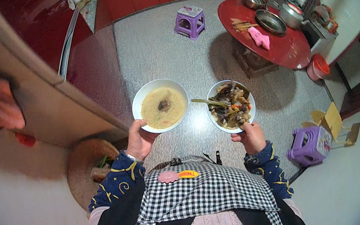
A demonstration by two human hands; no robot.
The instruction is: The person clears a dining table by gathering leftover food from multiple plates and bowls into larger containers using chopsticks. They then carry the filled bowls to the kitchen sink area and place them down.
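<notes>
My left hand (141,141) grips the near rim of a white bowl (136,98), thumb over the edge. Inside it is a pale yellow soup (151,112) with a dark lump at the middle. To the right, my right hand (252,136) holds a smaller white bowl (216,126) by its near rim. Chunks of dark cooked meat (232,94) and bits of orange and green fill this one. A pair of chopsticks (204,100) rests in it, sticking out leftward over the rim. Both bowls are held apart in front of my checked apron (208,190).
A round red table (285,54) at the right carries metal pans, a pot and a pink cloth (260,38). One purple stool (190,22) stands ahead on the floor; another purple stool (308,145) lies at right. A dark red refrigerator (98,80) rises on the left.
</notes>
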